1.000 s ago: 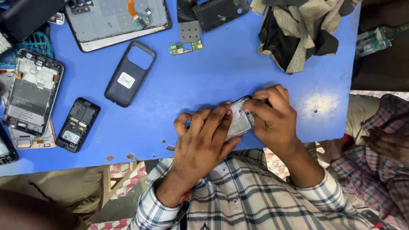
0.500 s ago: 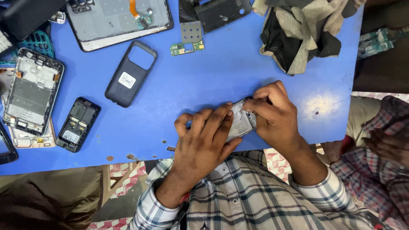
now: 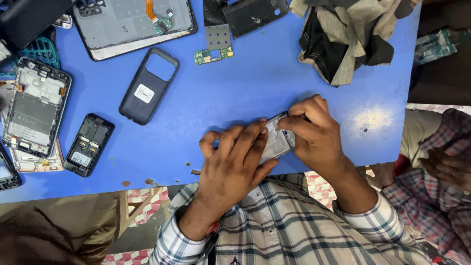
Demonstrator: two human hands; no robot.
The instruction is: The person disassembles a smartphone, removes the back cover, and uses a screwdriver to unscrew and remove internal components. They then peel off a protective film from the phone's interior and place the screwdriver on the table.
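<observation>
your left hand (image 3: 234,164) and right hand (image 3: 316,135) met over a small grey phone body (image 3: 277,141) at the near edge of the blue table (image 3: 255,93), just in front of your checked shirt. the piece sat between the two hands, mostly covered, so only a pale strip of its open back showed. as far as that strip told, the phone was already opened up and you were in the middle of working on its inside; whether a part was going in or coming out could not be made out, and nothing beside your hands looked freshly removed.

your left hand lay curled over the lower end, fingers bent and pressing down on the body, thumb tucked out to the side. your right hand clamped the upper end, fingertips pinched tight along its edge.

further out, up and to the left of your left hand, lay a dark back cover (image 3: 148,87) with a camera cut-out. beyond it, a small green circuit board (image 3: 214,54). well off to the left sat a stripped phone frame (image 3: 34,110) and a small black handset shell (image 3: 89,145). far beyond your right hand lay a crumpled cloth (image 3: 351,37).
</observation>
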